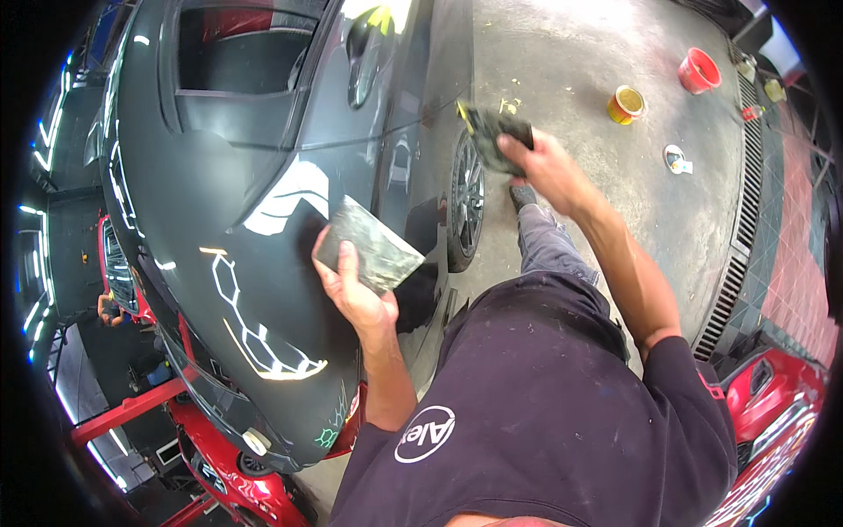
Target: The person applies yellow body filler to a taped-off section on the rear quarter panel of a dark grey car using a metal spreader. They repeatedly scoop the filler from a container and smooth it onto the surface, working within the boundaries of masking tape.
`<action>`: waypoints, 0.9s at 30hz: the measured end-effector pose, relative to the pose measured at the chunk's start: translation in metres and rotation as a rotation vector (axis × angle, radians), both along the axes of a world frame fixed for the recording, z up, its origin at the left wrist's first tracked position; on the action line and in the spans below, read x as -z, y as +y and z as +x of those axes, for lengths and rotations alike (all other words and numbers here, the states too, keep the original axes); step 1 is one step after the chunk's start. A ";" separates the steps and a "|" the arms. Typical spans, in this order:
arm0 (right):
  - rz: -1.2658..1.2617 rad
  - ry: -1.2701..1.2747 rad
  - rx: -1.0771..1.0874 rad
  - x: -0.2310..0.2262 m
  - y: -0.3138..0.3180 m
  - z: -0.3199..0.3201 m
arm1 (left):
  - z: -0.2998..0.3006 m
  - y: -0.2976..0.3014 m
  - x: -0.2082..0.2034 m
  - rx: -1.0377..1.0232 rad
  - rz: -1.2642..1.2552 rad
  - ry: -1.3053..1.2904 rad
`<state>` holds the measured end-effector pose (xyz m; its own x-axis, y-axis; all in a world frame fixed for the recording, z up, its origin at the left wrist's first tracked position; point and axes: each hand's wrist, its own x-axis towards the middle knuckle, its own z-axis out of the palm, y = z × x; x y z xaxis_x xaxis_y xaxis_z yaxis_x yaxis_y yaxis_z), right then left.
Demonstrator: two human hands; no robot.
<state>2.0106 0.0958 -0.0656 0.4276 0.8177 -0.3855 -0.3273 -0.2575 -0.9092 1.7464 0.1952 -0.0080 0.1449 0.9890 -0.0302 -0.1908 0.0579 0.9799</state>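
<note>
From here I see the left hand [362, 306] gripping a grey-green plate [379, 249] at mid-frame, thumb on top, its long axis sloping down to the right, over the dark car [206, 184]. The right hand [555, 172] grips a blurred dark pad [499, 139], above and right of centre, its long axis running toward the upper left, ending in a yellow corner near the wheel [468, 198].

Two hands [358, 299] [551, 171]; two flat pads [378, 252] [499, 147] (one per hand); one dark car [206, 176]; one red bucket [699, 81]; one yellow tin [625, 114].
</note>
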 end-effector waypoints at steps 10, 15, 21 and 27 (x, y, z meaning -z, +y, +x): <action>0.086 -0.240 -0.028 -0.024 0.223 0.137 | 0.072 -0.004 0.007 -0.029 -0.248 0.138; 0.013 -0.360 -0.062 -0.030 0.275 0.142 | 0.074 -0.002 0.005 -0.089 -0.261 0.188; 0.143 -0.605 0.074 0.008 0.315 0.143 | 0.074 0.005 0.007 -0.099 -0.272 0.196; 0.088 -0.682 0.125 0.011 0.323 0.130 | 0.068 0.008 0.012 -0.106 -0.285 0.199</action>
